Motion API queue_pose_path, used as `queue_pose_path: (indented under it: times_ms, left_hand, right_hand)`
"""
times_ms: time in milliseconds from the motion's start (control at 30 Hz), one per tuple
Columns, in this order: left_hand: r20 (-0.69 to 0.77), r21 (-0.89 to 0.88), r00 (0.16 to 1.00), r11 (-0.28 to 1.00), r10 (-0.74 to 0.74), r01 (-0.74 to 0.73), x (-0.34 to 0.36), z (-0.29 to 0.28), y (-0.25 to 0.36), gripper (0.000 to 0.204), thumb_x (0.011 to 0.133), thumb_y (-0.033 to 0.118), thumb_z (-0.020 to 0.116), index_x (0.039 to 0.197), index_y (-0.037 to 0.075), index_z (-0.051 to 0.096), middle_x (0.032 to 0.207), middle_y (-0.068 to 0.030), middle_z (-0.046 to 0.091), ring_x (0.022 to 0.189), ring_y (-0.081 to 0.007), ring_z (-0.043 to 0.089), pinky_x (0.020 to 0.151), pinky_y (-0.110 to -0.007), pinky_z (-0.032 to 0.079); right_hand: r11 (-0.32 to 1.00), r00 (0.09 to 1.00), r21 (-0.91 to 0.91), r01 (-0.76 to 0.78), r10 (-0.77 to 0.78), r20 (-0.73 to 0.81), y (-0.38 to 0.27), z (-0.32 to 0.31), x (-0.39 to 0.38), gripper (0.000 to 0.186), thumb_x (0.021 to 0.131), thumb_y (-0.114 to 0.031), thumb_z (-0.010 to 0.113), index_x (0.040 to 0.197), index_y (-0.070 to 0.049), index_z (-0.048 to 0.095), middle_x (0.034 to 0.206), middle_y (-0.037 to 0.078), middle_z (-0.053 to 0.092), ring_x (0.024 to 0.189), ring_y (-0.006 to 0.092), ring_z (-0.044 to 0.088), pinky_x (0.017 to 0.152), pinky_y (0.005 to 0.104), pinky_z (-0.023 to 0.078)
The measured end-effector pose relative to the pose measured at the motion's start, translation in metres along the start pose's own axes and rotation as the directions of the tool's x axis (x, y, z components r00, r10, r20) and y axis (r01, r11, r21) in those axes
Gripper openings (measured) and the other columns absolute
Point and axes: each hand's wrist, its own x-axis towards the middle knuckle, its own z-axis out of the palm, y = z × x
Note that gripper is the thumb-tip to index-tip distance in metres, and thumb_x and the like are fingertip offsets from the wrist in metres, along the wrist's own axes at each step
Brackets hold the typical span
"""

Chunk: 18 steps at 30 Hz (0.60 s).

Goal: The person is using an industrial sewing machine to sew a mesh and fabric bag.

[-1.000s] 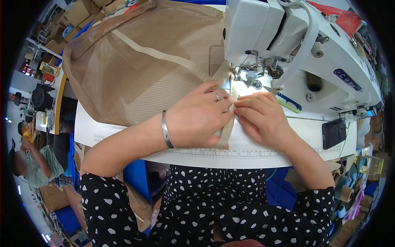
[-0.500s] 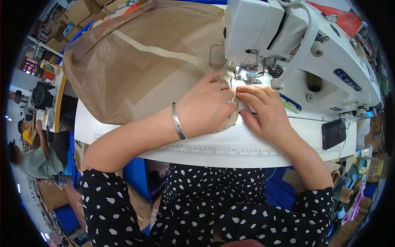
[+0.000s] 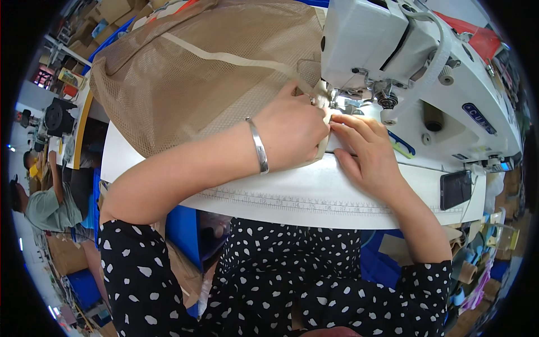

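Observation:
A large piece of brown mesh fabric with a beige strip across it spreads over the left of the sewing table. Its beige edge runs under the presser foot of a white sewing machine. Just left of the foot, my left hand is closed on the fabric edge with curled fingers; some fingertips are hidden. In front of the foot, my right hand has its fingers stretched out together, tips touching the edge, with the thumb apart on the table.
A white table with a printed ruler lies before me. A dark phone rests at its right end, and a green-and-blue tool lies beside the machine base. Another person sits at a table on the far left.
The whole view has shifted slightly. My left hand and the near end of the fabric edge have moved a little forward, toward the presser foot. My right hand stays beside the foot.

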Motion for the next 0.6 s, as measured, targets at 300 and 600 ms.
queue_pose_path:
  times_ms: [300,600]
  left_hand:
    - [-0.226,-0.145,0.965,0.984,-0.136,0.104,0.016,0.019,-0.002,0.016,0.084,0.022,0.066,0.08,0.009,0.075,0.097,-0.0076,0.069,0.091,-0.0285,0.067,0.096,-0.044,0.046]
    - [-0.078,-0.044,0.984,0.987,-0.158,0.155,0.01,0.012,0.0,0.024,0.092,0.025,0.063,0.108,0.01,0.074,0.12,-0.0134,0.066,0.108,-0.0326,0.066,0.112,-0.044,0.041]
  right_hand:
    - [1.0,1.0,0.008,-0.02,0.02,0.005,0.0,-0.001,0.0,0.05,0.086,-0.018,0.072,0.134,-0.005,0.062,0.137,0.008,0.061,0.117,0.0289,0.059,0.101,0.0423,0.042]
    - [1.0,1.0,0.016,-0.008,0.007,0.008,0.002,-0.001,-0.001,0.05,0.088,-0.019,0.071,0.135,-0.005,0.062,0.139,0.008,0.06,0.121,0.0285,0.057,0.106,0.0434,0.041]
